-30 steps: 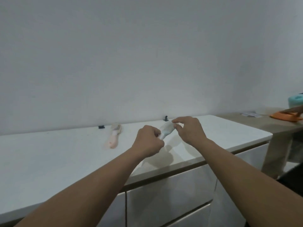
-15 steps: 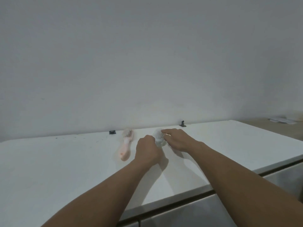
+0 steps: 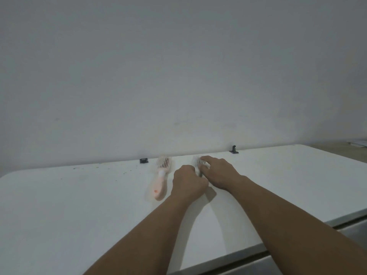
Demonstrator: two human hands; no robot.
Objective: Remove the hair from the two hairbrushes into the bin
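nowhere legible writing, pink hairbrush point(image 3: 161, 178), white hairbrush point(image 3: 197, 162)

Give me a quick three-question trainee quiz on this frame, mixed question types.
1. True or false: the pink hairbrush lies untouched on the white counter.
2. Which hand covers the white hairbrush head? A) left hand B) right hand
3. Fill in: the bin is ___ in this view.

Key: 1 true; 2 B; 3 not visible.
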